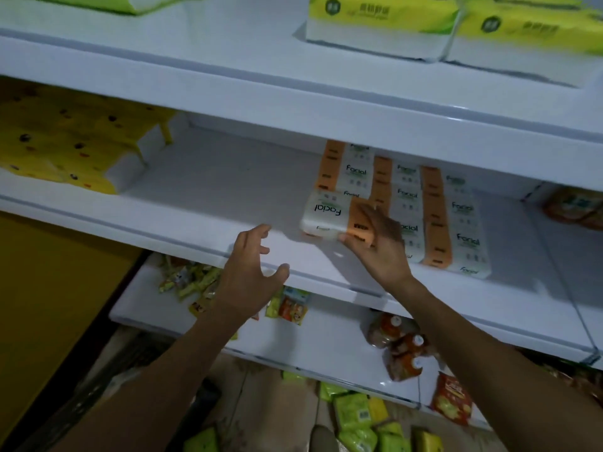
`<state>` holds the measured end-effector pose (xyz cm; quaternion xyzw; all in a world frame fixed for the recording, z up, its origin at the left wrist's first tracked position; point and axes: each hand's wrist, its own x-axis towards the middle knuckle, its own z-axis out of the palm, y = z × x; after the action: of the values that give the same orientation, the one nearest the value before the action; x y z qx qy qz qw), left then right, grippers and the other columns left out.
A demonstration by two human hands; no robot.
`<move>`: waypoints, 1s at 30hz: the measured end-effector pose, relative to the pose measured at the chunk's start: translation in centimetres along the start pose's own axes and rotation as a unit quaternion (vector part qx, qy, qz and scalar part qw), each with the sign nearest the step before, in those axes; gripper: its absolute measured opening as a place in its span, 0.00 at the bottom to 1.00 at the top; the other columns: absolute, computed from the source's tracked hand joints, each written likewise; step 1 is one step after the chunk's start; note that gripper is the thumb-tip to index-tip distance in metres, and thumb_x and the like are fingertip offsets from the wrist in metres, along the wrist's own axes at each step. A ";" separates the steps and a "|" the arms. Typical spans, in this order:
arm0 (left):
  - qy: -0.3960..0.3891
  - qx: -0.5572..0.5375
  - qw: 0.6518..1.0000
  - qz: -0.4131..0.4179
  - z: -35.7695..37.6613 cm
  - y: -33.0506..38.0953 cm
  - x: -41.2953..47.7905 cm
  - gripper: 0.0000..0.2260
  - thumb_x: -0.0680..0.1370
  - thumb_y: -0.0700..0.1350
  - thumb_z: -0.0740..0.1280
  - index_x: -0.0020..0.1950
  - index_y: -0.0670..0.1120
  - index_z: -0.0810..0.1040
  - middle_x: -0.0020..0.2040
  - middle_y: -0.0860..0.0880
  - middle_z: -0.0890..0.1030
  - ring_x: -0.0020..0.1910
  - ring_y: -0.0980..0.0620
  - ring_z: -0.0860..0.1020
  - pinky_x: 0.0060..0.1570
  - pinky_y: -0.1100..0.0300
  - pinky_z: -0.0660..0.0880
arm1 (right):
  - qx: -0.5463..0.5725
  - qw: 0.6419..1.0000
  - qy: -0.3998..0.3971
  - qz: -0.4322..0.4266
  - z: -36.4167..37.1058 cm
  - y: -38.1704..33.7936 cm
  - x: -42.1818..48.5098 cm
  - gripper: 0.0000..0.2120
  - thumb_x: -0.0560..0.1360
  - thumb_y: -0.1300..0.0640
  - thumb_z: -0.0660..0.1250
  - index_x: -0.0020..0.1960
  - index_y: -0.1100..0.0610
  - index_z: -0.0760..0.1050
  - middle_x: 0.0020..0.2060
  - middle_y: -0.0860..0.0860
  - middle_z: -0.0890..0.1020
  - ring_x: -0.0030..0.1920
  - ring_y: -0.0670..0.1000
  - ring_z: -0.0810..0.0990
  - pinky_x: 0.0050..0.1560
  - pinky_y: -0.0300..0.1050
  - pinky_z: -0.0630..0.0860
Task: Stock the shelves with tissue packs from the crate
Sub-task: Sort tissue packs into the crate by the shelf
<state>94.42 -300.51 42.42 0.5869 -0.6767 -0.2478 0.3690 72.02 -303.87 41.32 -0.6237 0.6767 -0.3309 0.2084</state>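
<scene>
Gripping white-and-orange plastic-wrapped tissue pack (329,214) at its 3 o'clock end with right hand (378,246), long axis running 9-to-3; hovering left hand (253,272) wide, empty, at pack's 7 o'clock.

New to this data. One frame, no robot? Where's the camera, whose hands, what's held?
No machine here: a person works bare-handed, and the single picture comes from a wide-angle camera on their head, looking down. The right hand grips a white-and-orange tissue pack by its orange end, over the middle shelf, beside rows of matching packs. The left hand is open and holds nothing, near the shelf's front edge. At the shelf's left lie yellow packs; snack bags are on the shelf below.
</scene>
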 end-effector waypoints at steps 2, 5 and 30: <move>-0.006 0.001 1.000 -0.010 0.5 -0.5 -0.3 0.27 0.71 0.40 0.72 0.68 0.43 0.67 0.62 0.45 0.71 0.51 0.55 0.73 0.48 0.62 0.70 | -0.049 0.999 -0.011 -0.005 0.5 0.3 0.8 0.39 0.65 0.34 0.62 0.71 0.51 0.64 0.70 0.54 0.67 0.68 0.59 0.64 0.66 0.59 0.64; 0.000 -0.002 1.000 -0.001 0.7 -1.6 -0.7 0.28 0.70 0.37 0.73 0.68 0.41 0.67 0.62 0.42 0.71 0.51 0.53 0.73 0.45 0.64 0.70 | -0.133 0.991 -0.017 0.016 1.4 0.8 2.0 0.39 0.69 0.34 0.65 0.75 0.50 0.58 0.73 0.54 0.62 0.71 0.59 0.59 0.69 0.57 0.59; 0.061 0.066 0.980 -0.180 -14.9 -16.1 -15.3 0.24 0.76 0.43 0.67 0.71 0.47 0.63 0.65 0.49 0.65 0.56 0.54 0.69 0.50 0.59 0.68 | -0.027 0.984 0.017 -0.176 16.2 -16.3 -8.0 0.31 0.72 0.56 0.62 0.73 0.61 0.60 0.70 0.64 0.62 0.69 0.63 0.61 0.68 0.56 0.61</move>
<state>116.63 -287.18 35.88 0.7358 -0.5515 -0.2289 0.3195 95.90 -299.15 40.56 -0.7328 0.5684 -0.3550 0.1182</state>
